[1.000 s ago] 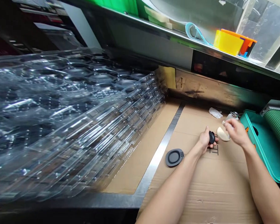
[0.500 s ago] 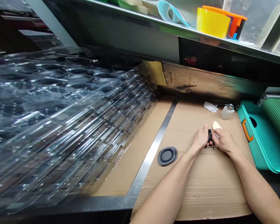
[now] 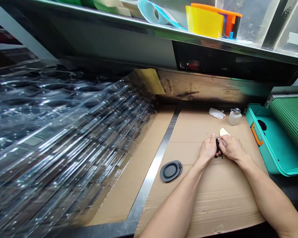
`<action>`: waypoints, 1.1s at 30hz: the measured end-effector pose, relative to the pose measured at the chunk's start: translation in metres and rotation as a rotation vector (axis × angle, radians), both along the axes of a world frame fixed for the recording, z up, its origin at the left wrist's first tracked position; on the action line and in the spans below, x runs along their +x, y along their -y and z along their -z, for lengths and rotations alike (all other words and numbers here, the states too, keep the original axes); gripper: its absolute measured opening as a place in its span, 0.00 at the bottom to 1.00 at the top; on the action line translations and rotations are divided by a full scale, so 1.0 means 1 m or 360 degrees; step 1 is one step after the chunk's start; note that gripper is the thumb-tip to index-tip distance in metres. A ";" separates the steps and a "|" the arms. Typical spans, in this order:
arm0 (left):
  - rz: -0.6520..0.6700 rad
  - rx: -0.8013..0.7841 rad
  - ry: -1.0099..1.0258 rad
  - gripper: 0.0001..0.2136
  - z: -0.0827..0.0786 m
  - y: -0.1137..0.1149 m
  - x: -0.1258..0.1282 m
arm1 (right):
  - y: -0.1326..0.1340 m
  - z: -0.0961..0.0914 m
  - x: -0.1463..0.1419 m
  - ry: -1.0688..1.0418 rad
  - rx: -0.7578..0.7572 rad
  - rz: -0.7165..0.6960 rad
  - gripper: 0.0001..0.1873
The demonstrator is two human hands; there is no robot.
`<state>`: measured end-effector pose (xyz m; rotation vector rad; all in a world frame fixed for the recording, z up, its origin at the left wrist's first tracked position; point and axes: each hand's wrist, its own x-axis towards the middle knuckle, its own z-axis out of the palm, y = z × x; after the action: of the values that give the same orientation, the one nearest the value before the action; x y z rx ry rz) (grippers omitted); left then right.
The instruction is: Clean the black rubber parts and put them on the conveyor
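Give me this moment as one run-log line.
Left hand: holds black part | Right hand: at same part, grip unclear | Cream pad: just beyond right hand | Grey oval piece: on cardboard, left of hands

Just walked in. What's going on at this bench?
A person's left hand holds a small black piece over the cardboard, and the right hand works close against it; exactly what its fingers pinch is hard to make out. A cream pad shows just beyond the right hand. A dark gray oval part lies on the cardboard to the left, with stacked clear plastic trays farther left and a teal bin to the right.
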<state>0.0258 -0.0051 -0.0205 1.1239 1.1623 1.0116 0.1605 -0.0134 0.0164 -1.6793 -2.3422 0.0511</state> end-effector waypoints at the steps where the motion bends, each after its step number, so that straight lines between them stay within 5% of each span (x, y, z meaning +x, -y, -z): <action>1: 0.0000 0.0016 -0.0017 0.29 0.000 0.001 0.000 | 0.000 0.000 0.000 -0.0002 0.0007 -0.0009 0.10; 33: -0.0023 0.0182 -0.0143 0.31 0.003 0.008 0.001 | 0.001 -0.011 0.001 -0.0130 -0.0042 -0.0050 0.12</action>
<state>0.0268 -0.0134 -0.0236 1.2640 1.1973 1.0584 0.1616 -0.0142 0.0269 -1.6205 -2.3173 0.1541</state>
